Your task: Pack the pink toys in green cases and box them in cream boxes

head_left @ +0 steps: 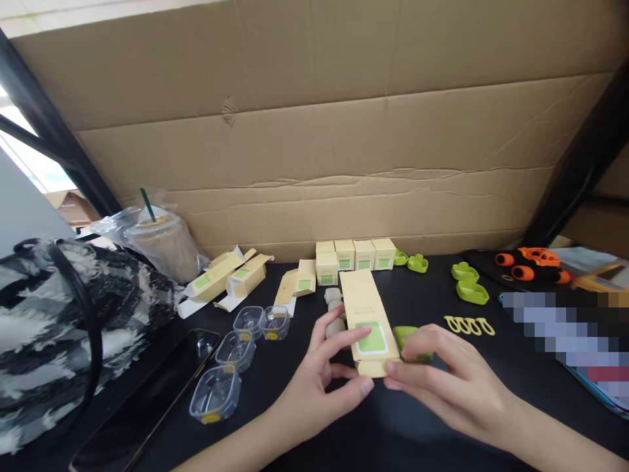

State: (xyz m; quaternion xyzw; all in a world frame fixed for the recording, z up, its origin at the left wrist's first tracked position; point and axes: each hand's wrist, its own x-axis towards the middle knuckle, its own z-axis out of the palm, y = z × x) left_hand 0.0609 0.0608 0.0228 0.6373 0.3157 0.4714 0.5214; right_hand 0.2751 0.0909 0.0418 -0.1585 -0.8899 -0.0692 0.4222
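Both hands, left hand (314, 377) and right hand (442, 377), pinch the flat yellow carton (368, 321) (green label up) at its near end, steadying it.

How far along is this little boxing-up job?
Done: four closed boxes stand in a row at the cardboard wall. In hand: the left hand and right hand hold a yellow carton at its near end, a green piece beside it. Left: open cartons, clear cases and loose green pieces.
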